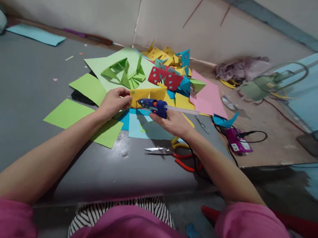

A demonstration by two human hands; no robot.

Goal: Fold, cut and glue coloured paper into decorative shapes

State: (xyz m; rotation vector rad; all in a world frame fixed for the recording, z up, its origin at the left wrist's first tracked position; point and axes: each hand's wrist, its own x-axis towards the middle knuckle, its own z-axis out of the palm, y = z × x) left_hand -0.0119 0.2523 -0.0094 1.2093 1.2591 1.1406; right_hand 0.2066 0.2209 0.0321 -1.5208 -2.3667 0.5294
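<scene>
My left hand [117, 102] pinches the left end of a folded yellow paper piece [146, 93], which has a green spot near that end. In my right hand [174, 122] is a blue glue gun [158, 106], with a clear glue stick [183, 110] poking out of its back. The gun's nozzle lies over the yellow paper's lower left part; whether it touches cannot be made out. Below them lies a light blue sheet [137, 126] with small green bits on it. Folded green paper pieces [123, 72] sit just beyond my left hand.
Orange-handled scissors [175, 153] lie close to my right forearm. Loose green sheets [67, 113] spread on the left. Behind are a red dotted paper piece [165, 78] and a yellow pile [165, 55]. A purple power strip [238, 141] with cords and a pink sheet [208, 96] are at right.
</scene>
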